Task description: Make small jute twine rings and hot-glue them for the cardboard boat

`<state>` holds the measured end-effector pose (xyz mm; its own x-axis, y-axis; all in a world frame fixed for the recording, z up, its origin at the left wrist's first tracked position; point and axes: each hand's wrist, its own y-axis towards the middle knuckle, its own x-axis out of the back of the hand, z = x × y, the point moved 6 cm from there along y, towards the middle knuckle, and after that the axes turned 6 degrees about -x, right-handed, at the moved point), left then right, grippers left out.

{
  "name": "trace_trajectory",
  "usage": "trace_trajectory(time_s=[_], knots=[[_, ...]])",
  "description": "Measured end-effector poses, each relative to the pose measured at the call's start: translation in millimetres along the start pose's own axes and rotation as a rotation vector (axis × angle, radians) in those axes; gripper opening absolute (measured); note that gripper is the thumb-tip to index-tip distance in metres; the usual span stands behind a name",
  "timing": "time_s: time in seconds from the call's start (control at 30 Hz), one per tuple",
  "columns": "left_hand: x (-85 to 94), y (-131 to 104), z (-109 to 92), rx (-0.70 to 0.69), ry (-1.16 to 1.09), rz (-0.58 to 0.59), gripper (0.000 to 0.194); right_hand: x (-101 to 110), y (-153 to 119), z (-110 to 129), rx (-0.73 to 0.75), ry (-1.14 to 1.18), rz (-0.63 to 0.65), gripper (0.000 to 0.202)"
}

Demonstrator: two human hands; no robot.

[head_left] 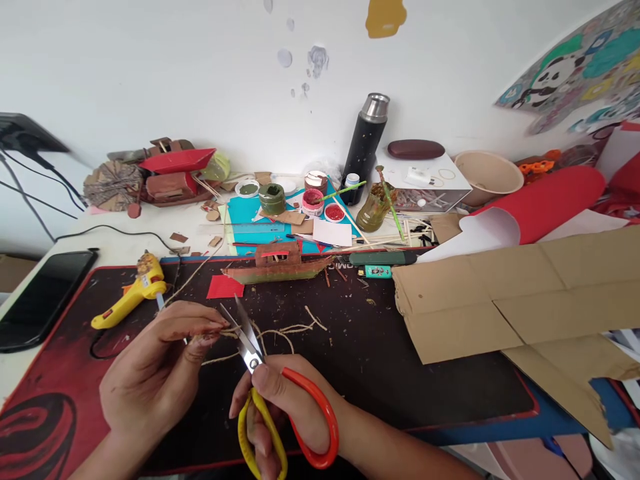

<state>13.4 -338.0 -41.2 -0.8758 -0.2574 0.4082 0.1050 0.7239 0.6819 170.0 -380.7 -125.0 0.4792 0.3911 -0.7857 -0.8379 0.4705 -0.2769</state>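
My left hand (160,367) pinches a thin piece of twine (228,331) between thumb and fingers, at the lower left of the head view. My right hand (295,393) holds scissors (254,363) with one yellow and one orange-red handle loop. Their blades are spread and point up and left, close to my left fingertips, around the twine. Loose twine (295,329) trails over the dark mat to the right of the blades. Beyond my hands lies a small brown and green model boat (280,269), with a red corrugated piece (225,287) at its left end.
A yellow glue gun (131,297) and a black phone (45,300) lie at left. Behind the boat stand paint jars (271,199) and a black thermos (365,148). Cardboard (480,300) covers the mat's right side, near a red roll (555,200).
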Motion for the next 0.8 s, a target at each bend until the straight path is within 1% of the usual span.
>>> trace_trajectory(time_s=[0.13,0.33,0.5,0.8], knots=[[1.2,-2,2,0.031,0.017,-0.012,0.025,1,1,-1,0.001,-0.007,-0.002,0.075],[-0.1,-1,2,0.032,0.016,-0.001,0.023,4,2,-3,-0.012,-0.002,-0.007,0.073],[1.4,-3,5,0.045,0.02,-0.023,0.023,3,-1,0,-0.03,-0.03,-0.028,0.076],[2.2,-2,6,0.04,0.02,-0.029,0.024,1,-4,7,-0.004,-0.04,-0.042,0.072]])
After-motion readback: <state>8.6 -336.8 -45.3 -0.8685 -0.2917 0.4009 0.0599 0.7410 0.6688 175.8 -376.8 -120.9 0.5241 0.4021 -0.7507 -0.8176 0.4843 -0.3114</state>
